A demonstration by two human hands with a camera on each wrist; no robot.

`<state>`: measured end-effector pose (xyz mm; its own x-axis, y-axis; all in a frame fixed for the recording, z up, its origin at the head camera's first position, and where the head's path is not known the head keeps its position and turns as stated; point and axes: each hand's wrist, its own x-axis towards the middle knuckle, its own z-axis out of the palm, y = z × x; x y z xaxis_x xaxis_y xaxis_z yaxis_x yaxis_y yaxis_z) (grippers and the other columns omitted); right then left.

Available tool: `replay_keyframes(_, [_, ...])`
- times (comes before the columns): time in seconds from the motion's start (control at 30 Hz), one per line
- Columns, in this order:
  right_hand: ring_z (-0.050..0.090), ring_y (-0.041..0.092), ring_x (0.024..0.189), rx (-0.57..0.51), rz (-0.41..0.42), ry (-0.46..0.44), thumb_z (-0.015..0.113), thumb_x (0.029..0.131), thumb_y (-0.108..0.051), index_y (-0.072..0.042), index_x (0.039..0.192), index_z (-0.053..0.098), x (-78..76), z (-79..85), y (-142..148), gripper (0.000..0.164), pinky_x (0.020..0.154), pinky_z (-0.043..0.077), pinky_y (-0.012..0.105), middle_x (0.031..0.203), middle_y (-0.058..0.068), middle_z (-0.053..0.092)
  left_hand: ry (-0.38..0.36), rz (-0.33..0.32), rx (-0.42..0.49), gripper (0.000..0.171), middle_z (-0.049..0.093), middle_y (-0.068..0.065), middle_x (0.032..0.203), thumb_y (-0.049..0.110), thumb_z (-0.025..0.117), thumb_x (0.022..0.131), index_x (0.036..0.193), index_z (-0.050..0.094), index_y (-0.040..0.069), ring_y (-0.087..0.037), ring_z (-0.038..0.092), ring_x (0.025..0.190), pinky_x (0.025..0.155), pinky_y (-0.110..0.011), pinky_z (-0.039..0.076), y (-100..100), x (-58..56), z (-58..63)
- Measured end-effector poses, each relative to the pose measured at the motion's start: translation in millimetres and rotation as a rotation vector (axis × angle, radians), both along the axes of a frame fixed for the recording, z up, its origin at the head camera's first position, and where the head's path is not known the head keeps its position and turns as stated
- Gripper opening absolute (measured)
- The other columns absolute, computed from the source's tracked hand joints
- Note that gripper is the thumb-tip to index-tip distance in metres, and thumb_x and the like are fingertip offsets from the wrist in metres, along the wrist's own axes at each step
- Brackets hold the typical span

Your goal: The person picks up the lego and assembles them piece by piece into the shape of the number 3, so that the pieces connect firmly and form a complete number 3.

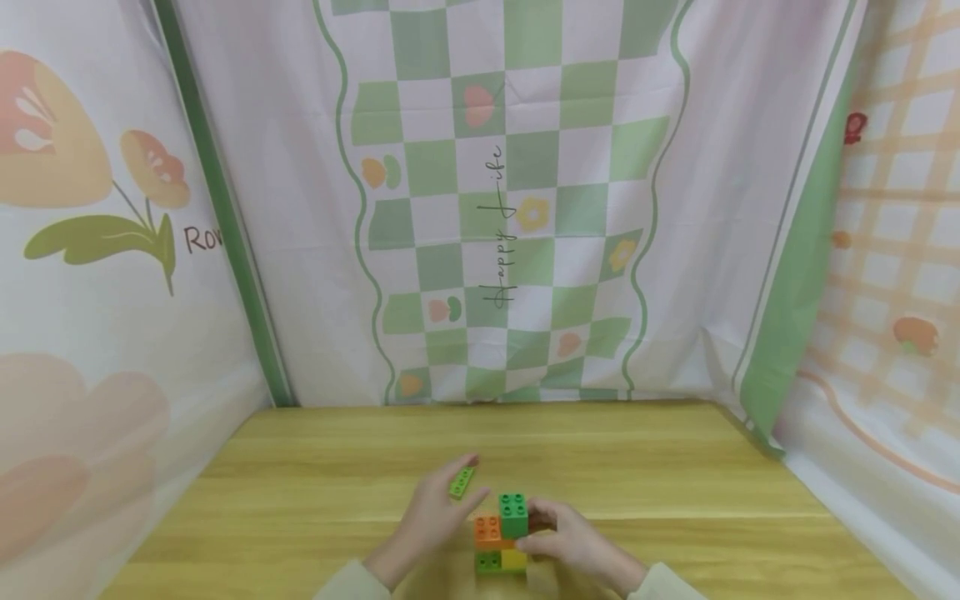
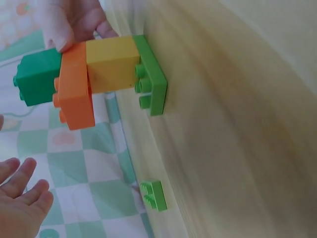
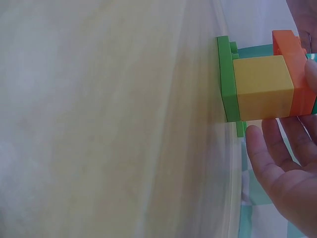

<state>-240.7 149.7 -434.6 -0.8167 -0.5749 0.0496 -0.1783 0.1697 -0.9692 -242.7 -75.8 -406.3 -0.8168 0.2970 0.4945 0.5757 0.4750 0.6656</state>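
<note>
A stack of toy building bricks stands on the table: a light green base plate [image 2: 156,82], a yellow brick [image 3: 262,87], an orange brick [image 2: 77,94] laid across it, and a dark green brick [image 1: 513,517] on top. My right hand [image 1: 566,537] holds the stack from its right side, thumb against the orange brick and fingers behind. To the left, my left hand [image 1: 435,508] is spread with fingers extended and nothing in its grasp. Beyond its thumb lies a loose, flat light green brick [image 1: 462,482], studs up.
The wooden table [image 1: 300,483] runs back to a green-and-white checked cloth [image 1: 532,333]. More printed cloth hangs at the left [image 1: 97,317] and at the right [image 1: 885,333], closing in both sides of the table.
</note>
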Motion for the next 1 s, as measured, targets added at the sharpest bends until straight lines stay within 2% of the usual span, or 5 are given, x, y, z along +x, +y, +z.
replay_keyframes(0.23, [0.054, 0.025, 0.097, 0.01, -0.013, -0.006, 0.063, 0.087, -0.014, 0.003, 0.119, 0.053, 0.2, 0.5, -0.1, 0.038, 0.076, 0.05, 0.036, 0.105, 0.007, 0.059, -0.005, 0.089, 0.031, 0.048, 0.056, -0.011, 0.123, 0.029, 0.061, 0.088, 0.126, 0.052, 0.001, -0.027, 0.05, 0.115, 0.096, -0.044, 0.039, -5.3, -7.5, 3.0])
replay_keyframes(0.4, [0.054, 0.026, 0.098, 0.012, -0.022, -0.008, 0.063, 0.087, -0.013, 0.004, 0.12, 0.051, 0.6, -0.5, 0.2, 0.039, 0.077, 0.05, 0.037, 0.105, 0.007, 0.059, 0.004, 0.163, 0.05, 0.045, 0.056, -0.014, 0.122, 0.021, 0.064, 0.086, 0.124, 0.052, 0.0, -0.031, 0.049, 0.114, 0.095, -0.046, 0.039, -9.6, -15.8, 2.6])
replay_keyframes(0.77, [0.053, 0.027, 0.1, 0.015, -0.027, -0.016, 0.064, 0.087, -0.013, 0.004, 0.12, 0.051, 0.1, 1.2, -0.3, 0.04, 0.079, 0.049, 0.036, 0.106, 0.006, 0.059, 0.048, 0.202, 0.056, 0.046, 0.056, -0.018, 0.119, 0.023, 0.066, 0.085, 0.121, 0.054, -0.004, -0.034, 0.051, 0.111, 0.093, -0.048, 0.04, -18.2, -28.6, -3.8])
replay_keyframes(1.0, [0.053, 0.026, 0.1, 0.029, -0.023, -0.006, 0.064, 0.086, -0.014, 0.005, 0.12, 0.051, 0.0, 2.0, -0.8, 0.041, 0.082, 0.048, 0.037, 0.107, 0.006, 0.059, 0.02, 0.24, 0.069, 0.046, 0.055, -0.019, 0.121, 0.02, 0.065, 0.085, 0.122, 0.053, -0.004, -0.035, 0.049, 0.113, 0.095, -0.049, 0.038, -21.5, -34.5, -7.9])
